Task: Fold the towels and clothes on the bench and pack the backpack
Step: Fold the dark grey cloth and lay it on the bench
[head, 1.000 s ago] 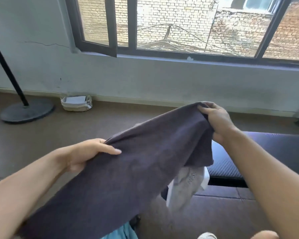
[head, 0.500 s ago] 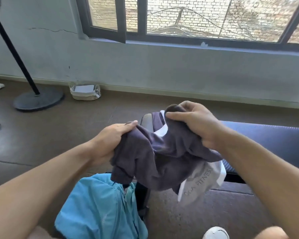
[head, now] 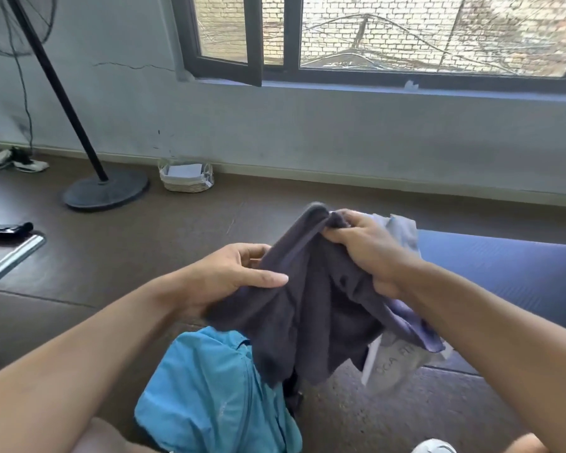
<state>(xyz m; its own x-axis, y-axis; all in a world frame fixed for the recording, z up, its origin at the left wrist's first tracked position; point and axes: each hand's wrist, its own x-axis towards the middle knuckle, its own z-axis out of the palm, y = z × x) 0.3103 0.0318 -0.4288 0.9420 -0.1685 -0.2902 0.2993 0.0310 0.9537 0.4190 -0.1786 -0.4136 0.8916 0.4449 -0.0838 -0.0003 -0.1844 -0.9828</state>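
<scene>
Handling: dark grey towel [head: 307, 308] — soft, light, limp; take it by its hem corners.
Left hand [head: 232, 276]: pinching an edge.
Right hand [head: 366, 250]: clenched on bunched cloth.

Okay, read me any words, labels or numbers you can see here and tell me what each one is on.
"DCA FIT": partly readable grey print on the white cloth hanging below the dark grey towel; the rest of the word is covered.
Paper in the wicker basket: too small to tell whether it bears any text.
Nothing else readable.

dark grey towel [head: 307, 308], turquoise backpack [head: 209, 397] (plain), navy bench [head: 504, 273]
</scene>
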